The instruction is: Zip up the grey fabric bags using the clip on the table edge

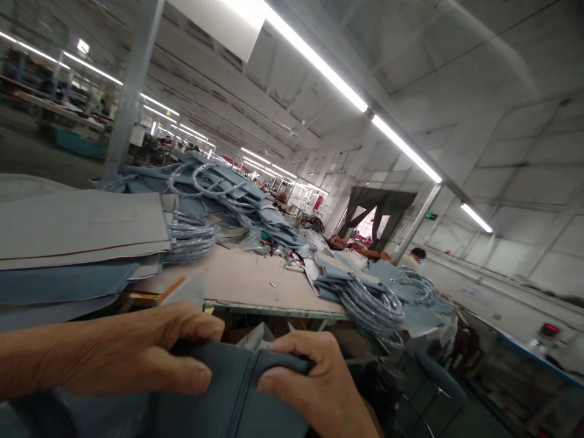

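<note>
Low in the view, a blue-grey bag piece (223,377) with a seam down its middle hangs between my hands. My left hand (159,350) grips its top edge from the left, thumb on the near face and fingers curled behind. On the other side of the seam, my right hand (310,374) pinches the same folded edge between thumb and fingers. The lower part of the piece runs out of the frame. Just beyond my hands is the near edge of a worktable (246,274).
At left lies a stack of grey and blue panels (82,225) beside bundled plastic-wrapped handles (189,237). More blue pieces (228,188) are heaped behind. Wrapped handles (371,304) overhang the table's right end. A stool (440,377) stands lower right; a person (415,258) is farther back.
</note>
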`<act>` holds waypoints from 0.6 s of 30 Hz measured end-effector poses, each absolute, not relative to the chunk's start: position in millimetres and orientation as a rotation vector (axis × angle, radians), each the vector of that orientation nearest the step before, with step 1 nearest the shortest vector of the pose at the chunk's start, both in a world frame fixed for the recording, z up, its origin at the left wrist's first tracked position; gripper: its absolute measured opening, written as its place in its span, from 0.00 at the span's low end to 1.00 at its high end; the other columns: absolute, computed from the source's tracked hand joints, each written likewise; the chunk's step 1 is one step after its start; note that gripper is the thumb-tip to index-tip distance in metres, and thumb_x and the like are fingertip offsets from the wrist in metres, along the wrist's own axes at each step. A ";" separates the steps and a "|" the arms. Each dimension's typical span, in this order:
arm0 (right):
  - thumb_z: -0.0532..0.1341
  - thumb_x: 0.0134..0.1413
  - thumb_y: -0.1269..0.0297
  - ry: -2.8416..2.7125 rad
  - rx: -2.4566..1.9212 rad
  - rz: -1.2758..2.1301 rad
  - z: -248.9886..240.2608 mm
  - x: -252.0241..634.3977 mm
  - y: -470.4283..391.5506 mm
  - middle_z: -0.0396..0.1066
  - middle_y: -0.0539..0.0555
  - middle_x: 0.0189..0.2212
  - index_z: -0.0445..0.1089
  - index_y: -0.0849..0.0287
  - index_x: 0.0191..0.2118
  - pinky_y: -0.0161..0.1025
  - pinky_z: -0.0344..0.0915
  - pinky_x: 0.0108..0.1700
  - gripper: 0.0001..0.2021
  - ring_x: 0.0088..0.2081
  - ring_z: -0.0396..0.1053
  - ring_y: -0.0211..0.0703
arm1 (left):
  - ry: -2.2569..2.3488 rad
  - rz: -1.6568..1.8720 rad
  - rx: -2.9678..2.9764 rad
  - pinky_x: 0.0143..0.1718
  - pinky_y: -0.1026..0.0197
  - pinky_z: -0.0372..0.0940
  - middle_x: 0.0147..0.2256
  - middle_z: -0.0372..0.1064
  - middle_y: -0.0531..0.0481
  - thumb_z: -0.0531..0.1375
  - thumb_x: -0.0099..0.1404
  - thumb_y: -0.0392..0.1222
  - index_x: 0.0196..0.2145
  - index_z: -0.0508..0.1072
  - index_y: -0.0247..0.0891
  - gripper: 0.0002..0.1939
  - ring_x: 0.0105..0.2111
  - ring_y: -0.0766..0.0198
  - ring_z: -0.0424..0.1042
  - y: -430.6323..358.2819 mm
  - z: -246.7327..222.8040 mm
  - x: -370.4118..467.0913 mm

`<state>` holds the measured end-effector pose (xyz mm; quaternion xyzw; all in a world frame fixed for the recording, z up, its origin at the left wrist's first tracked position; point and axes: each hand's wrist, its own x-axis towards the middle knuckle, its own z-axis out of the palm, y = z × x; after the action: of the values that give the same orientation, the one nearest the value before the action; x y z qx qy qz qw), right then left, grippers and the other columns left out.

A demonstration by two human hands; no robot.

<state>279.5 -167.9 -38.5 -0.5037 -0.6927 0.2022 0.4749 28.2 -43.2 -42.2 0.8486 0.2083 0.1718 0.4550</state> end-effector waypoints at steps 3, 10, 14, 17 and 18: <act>0.77 0.44 0.66 -1.719 -1.317 0.519 -48.4 279.2 -161.9 0.80 0.46 0.25 0.84 0.53 0.29 0.32 0.66 0.35 0.04 0.30 0.76 0.41 | 0.486 0.218 1.896 0.31 0.67 0.53 0.32 0.65 0.55 0.66 0.64 0.60 0.37 0.75 0.40 0.19 0.32 0.64 0.62 -47.6 -55.4 21.4; 0.79 0.45 0.66 -1.865 -1.507 0.719 -76.7 269.7 -138.8 0.72 0.43 0.23 0.81 0.56 0.27 0.33 0.56 0.31 0.08 0.29 0.69 0.37 | 0.673 0.176 1.752 0.29 0.65 0.50 0.30 0.63 0.54 0.65 0.66 0.56 0.34 0.77 0.38 0.16 0.30 0.65 0.59 -60.8 -93.4 26.1; 0.77 0.53 0.62 -1.878 -1.421 0.739 -80.8 274.9 -126.3 0.60 0.43 0.20 0.70 0.60 0.20 0.33 0.51 0.28 0.19 0.25 0.60 0.33 | 0.698 0.247 1.886 0.34 0.65 0.57 0.32 0.66 0.55 0.61 0.69 0.54 0.33 0.75 0.39 0.15 0.34 0.63 0.64 -40.7 -89.1 29.7; 0.70 0.63 0.65 -1.970 -1.303 0.389 -60.4 279.9 -126.3 0.66 0.46 0.25 0.79 0.58 0.30 0.32 0.57 0.31 0.09 0.28 0.66 0.35 | 0.681 0.329 2.031 0.29 0.65 0.55 0.27 0.63 0.55 0.58 0.70 0.55 0.31 0.74 0.38 0.18 0.29 0.65 0.61 -25.8 -57.7 34.2; 0.68 0.66 0.65 -2.005 -1.281 0.264 -48.8 281.2 -127.6 0.67 0.47 0.26 0.81 0.58 0.34 0.33 0.58 0.31 0.07 0.29 0.67 0.36 | 0.654 0.385 2.181 0.27 0.65 0.53 0.25 0.61 0.55 0.58 0.70 0.54 0.28 0.72 0.38 0.18 0.27 0.66 0.60 -22.8 -41.2 36.0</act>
<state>281.2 -127.6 -48.8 -0.4980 -0.7797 0.1025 0.3654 36.0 -22.8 -41.2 0.8639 0.2590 0.1525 0.4041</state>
